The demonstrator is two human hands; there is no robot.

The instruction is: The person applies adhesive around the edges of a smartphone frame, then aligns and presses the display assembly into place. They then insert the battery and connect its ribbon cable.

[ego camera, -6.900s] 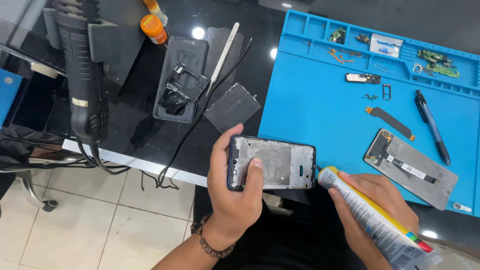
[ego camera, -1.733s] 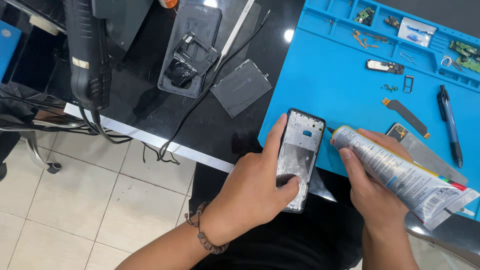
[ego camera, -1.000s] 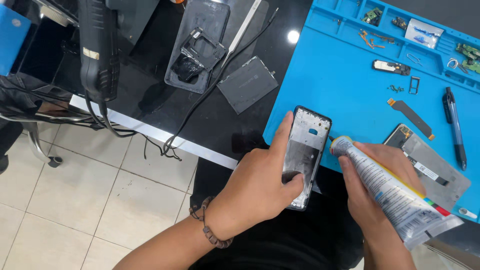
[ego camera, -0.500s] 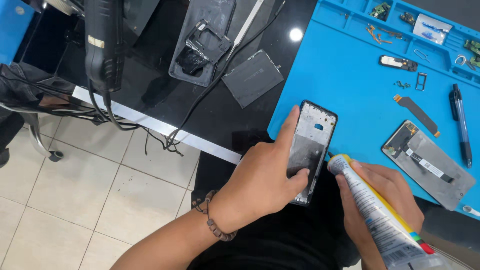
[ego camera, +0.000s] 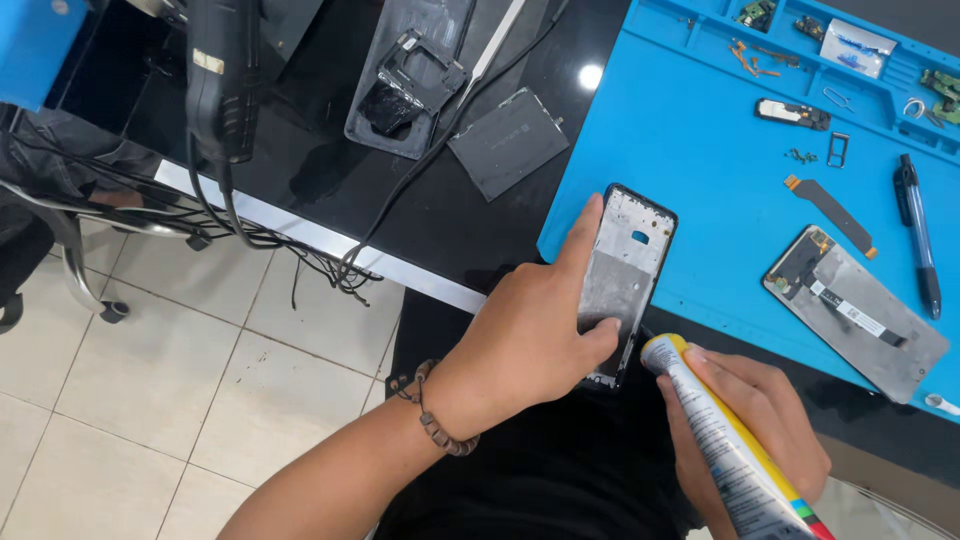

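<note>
The left hand (ego camera: pixel 530 335) grips the phone frame (ego camera: pixel 625 280) upright over the blue mat's (ego camera: pixel 680 150) near edge, forefinger stretched along its side. The right hand (ego camera: pixel 745 420) clasps a glue tube (ego camera: pixel 725 445), nozzle at the frame's lower corner.

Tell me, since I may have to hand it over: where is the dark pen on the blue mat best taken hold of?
Grip the pen at mid-barrel with the hand coming from above, fingers closing across its narrow width. It lies flat and nearly lengthwise away from the person on the blue mat, with bare mat on both long sides, so a pinch there probably has room.
</note>
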